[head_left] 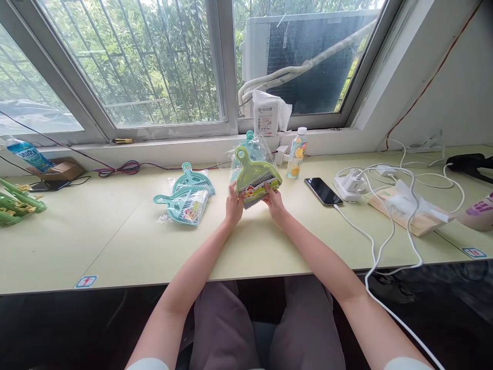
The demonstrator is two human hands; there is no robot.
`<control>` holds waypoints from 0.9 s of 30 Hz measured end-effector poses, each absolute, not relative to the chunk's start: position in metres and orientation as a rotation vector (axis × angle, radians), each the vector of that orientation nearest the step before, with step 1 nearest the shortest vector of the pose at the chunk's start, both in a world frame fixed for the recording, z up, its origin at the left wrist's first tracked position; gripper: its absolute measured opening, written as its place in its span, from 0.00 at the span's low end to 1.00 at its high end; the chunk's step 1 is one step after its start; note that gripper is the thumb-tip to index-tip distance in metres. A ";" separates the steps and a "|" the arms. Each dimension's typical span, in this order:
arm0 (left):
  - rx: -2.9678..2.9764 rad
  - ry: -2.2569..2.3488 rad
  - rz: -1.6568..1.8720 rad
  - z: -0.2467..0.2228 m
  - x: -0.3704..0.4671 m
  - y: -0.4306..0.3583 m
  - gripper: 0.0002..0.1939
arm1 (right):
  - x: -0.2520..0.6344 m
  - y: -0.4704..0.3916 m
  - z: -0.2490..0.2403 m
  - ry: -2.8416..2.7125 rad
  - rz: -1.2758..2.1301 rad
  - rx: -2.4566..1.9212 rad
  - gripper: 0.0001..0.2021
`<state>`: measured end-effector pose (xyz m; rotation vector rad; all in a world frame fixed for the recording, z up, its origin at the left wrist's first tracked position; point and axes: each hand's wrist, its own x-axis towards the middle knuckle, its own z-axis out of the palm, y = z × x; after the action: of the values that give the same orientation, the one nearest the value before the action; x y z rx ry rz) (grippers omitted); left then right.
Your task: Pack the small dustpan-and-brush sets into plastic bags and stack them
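Between my two hands, a green mini dustpan (259, 172) with a brush and a printed label is held tilted above the table, handle pointing up. My left hand (234, 205) grips its lower left edge. At its lower right edge, my right hand (275, 200) has its fingers closed on the label side. Behind it stands a teal dustpan in clear plastic wrap (252, 148), partly hidden. Left of my hands lie two more teal dustpan sets, the front one (181, 203) overlapping the rear one (192, 177), both in clear wrap.
A drink bottle (296, 154), a phone (322, 191) on a charging cable, a power strip (348, 187) and a tissue pack (408, 208) lie to the right. White cables loop over the table edge. Far left are green stalks (19, 205), a blue bottle (29, 154) and a cardboard box (63, 168).
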<state>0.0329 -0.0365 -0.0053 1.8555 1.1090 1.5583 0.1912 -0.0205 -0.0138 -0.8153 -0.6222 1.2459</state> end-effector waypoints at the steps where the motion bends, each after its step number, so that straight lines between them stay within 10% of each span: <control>1: 1.882 1.116 1.548 -0.005 0.033 -0.037 0.23 | 0.191 -0.021 -0.013 -0.609 1.249 -0.821 0.18; 27: 2.008 1.194 1.513 0.000 0.030 -0.045 0.26 | 0.192 -0.027 -0.002 -0.590 1.319 -0.786 0.19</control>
<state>0.0302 -0.0451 -0.0001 2.0082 1.1943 1.5126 0.1924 -0.0269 -0.0016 -0.7859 -0.5903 1.3193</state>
